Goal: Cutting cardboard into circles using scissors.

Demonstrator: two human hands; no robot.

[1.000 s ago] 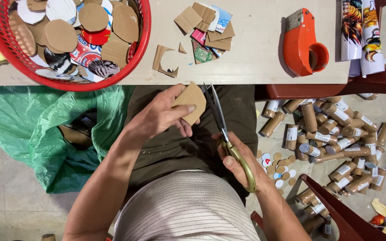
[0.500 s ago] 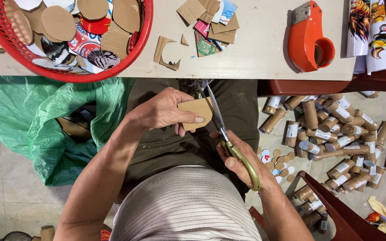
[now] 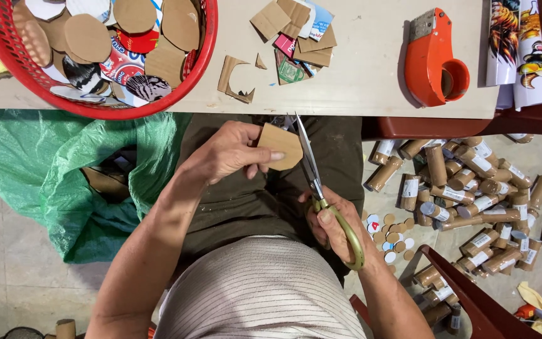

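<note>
The tabletop [image 3: 371, 81] runs across the top of the view, pale and flat. Below its left part a green plastic sack [image 3: 45, 169] slumps open on the floor, brown scraps showing inside. A red plastic basket [image 3: 98, 108] sits at the tabletop's left end, filled with cut cardboard discs [image 3: 89, 37], some plain brown, some printed. On the floor to the right lies a heap of short cardboard tubes [image 3: 472, 188], with a scatter of small round cut-outs [image 3: 391, 235] just beside it. An orange tape dispenser [image 3: 433, 58] stands on the tabletop near rolled printed sheets [image 3: 515, 44], and a loose pile of cardboard offcuts [image 3: 296, 34] lies between it and the basket.

Over the person's lap, the left hand [image 3: 230, 154] is clenched on a brown cardboard piece [image 3: 280, 145], thumb on top and fingers [image 3: 265, 156] beneath, holding it level just below the tabletop edge. The right hand [image 3: 334, 223] is closed through the brass-coloured loop handles of a pair of scissors [image 3: 312, 172]; the blades point away from the body and meet the right edge of the cardboard piece.

The piece looks light and stiff, thin enough to bend if pinched hard but unlikely to flop. It seems dry and not slippery. Holding it well back from the blade line, on the broad left half as it is now, looks the surest grip and keeps fingertips off the cutting edge.
</note>
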